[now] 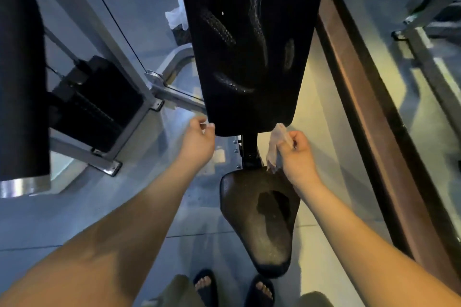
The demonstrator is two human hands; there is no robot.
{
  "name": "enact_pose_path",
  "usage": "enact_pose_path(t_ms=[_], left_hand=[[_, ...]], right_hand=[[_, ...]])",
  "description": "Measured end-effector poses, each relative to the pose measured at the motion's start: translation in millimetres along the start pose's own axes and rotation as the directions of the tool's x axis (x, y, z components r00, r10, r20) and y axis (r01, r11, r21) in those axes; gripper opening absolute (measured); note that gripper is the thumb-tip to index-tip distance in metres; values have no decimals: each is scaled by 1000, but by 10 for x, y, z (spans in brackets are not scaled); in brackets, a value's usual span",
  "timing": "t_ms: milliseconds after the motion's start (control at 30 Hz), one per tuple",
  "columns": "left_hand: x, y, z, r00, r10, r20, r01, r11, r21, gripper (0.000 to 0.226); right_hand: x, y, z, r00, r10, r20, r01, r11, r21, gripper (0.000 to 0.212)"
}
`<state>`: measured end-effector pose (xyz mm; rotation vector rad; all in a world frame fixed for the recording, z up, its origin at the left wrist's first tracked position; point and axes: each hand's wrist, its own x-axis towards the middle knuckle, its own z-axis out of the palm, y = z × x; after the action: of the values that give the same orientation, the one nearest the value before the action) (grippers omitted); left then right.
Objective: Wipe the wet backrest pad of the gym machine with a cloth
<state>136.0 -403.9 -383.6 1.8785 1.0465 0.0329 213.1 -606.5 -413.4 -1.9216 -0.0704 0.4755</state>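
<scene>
Black textured upholstery covers the backrest pad [249, 45], which stands in the upper middle of the view; curved wet streaks shine on it. Below it is the dark seat [262, 232], with a wet patch in its middle. Grey tiles make the floor [62, 214].

The right hand [296, 152] has its grip clamped on a pale cloth [275, 142], whose upper end touches the lower right corner of the pad. The left hand [199, 138] is at the lower left corner with curled fingers; I cannot tell if its grip holds the edge.

To the left stand a grey metal frame [107, 40] and a weight stack [99, 97], with some open floor between them and the pad. To the right, a brown ledge [354, 77] runs close beside the pad.
</scene>
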Motion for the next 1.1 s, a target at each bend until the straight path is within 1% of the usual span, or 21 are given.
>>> enact_pose_path(t_ms=[33, 100, 133, 200, 267, 333, 400, 433, 467, 533, 600, 767, 833, 933, 1000, 1067, 1100], left_hand=[[131, -70, 78, 999, 14, -31, -15, 1000, -14, 46], [377, -209, 221, 998, 39, -59, -40, 999, -21, 54], [476, -258, 283, 997, 42, -59, -44, 998, -43, 58], [681, -371, 386, 997, 54, -62, -62, 990, -124, 64], [837, -447, 457, 997, 48, -59, -62, 966, -250, 64], [988, -550, 510, 998, 62, 3, -56, 925, -375, 68], [1112, -688, 560, 986, 139, 93, -83, 892, -445, 85], [1176, -758, 587, 979, 175, 107, -105, 878, -468, 92], [1208, -788, 612, 975, 200, 97, -129, 866, -483, 94], [1293, -829, 666, 973, 225, 57, -169, 856, -489, 88], [1334, -808, 715, 976, 218, 11, -184, 849, -495, 82], [1340, -797, 839, 982, 176, -62, -183, 841, -509, 75], [1331, -816, 865, 982, 178, -68, -188, 848, -496, 78], [1335, -834, 891, 982, 171, -87, -191, 856, -480, 81], [1354, -853, 894, 981, 164, -100, -192, 856, -481, 86], [1361, -859, 899, 981, 160, -107, -192, 855, -482, 91], [1362, -857, 912, 981, 159, -112, -193, 856, -479, 88]], right_hand=[[85, 129, 60, 999, -40, -10, 41, 999, 2, 13], [237, 350, 162, 994, -102, -38, 103, 995, 18, 4], [306, 445, 210, 991, -122, -59, 124, 992, 26, 5], [413, 597, 275, 982, -164, -96, 167, 986, 23, 9], [493, 704, 293, 966, -228, -122, 229, 973, -7, 6], [579, 782, 283, 948, -286, -141, 286, 958, -23, 6], [674, 838, 284, 923, -348, -165, 340, 938, -70, 13], [718, 861, 285, 908, -378, -183, 366, 926, -98, 15], [756, 892, 287, 889, -410, -203, 391, 911, -129, 16], [814, 954, 303, 847, -473, -240, 439, 879, -184, 15], [884, 1012, 320, 798, -526, -296, 471, 849, -240, 15], [1111, 956, 230, 633, -599, -490, 490, 801, -345, 19], [1234, 903, 225, 608, -606, -512, 495, 794, -353, 20], [1378, 905, 291, 610, -619, -496, 503, 785, -362, 20], [1432, 923, 355, 582, -632, -511, 505, 774, -382, 19], [1466, 918, 432, 558, -617, -555, 489, 785, -381, 19], [1479, 922, 492, 539, -614, -576, 486, 786, -383, 20]])
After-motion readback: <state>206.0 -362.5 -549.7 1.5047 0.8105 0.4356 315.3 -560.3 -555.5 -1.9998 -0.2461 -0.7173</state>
